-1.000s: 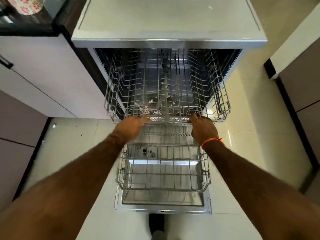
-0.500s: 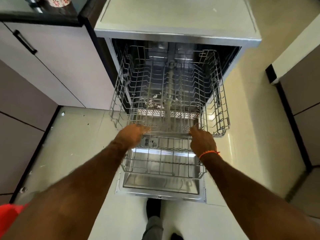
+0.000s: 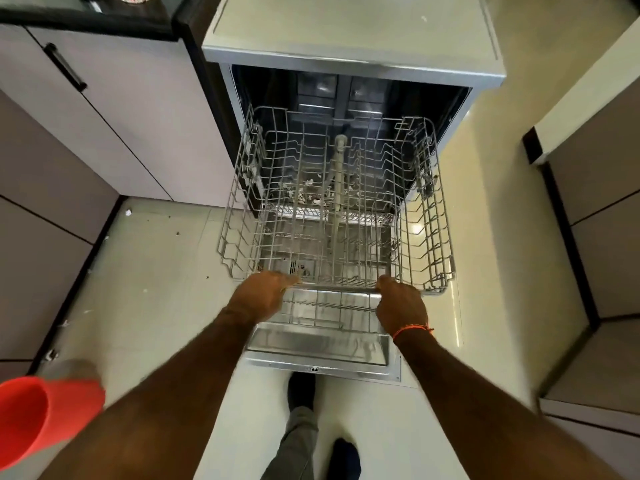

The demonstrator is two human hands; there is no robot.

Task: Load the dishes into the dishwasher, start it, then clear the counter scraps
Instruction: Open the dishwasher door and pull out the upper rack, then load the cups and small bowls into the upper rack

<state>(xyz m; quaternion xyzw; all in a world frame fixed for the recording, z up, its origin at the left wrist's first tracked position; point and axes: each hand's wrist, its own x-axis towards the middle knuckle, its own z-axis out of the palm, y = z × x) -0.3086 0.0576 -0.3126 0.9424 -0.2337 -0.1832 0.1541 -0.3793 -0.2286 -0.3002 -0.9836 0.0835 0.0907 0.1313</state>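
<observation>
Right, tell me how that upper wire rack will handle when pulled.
The upper rack holds no dishes, so it probably feels light. Thin wire suggests slight flex, and both hands, left hand and right hand, gripping its front rail should keep it from skewing.

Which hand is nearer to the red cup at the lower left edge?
Left. The left hand grips the upper rack front rail on the red cup side; the right hand grips the rail farther right.

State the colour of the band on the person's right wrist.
Orange; the wrist band shows best in the head view.
</observation>
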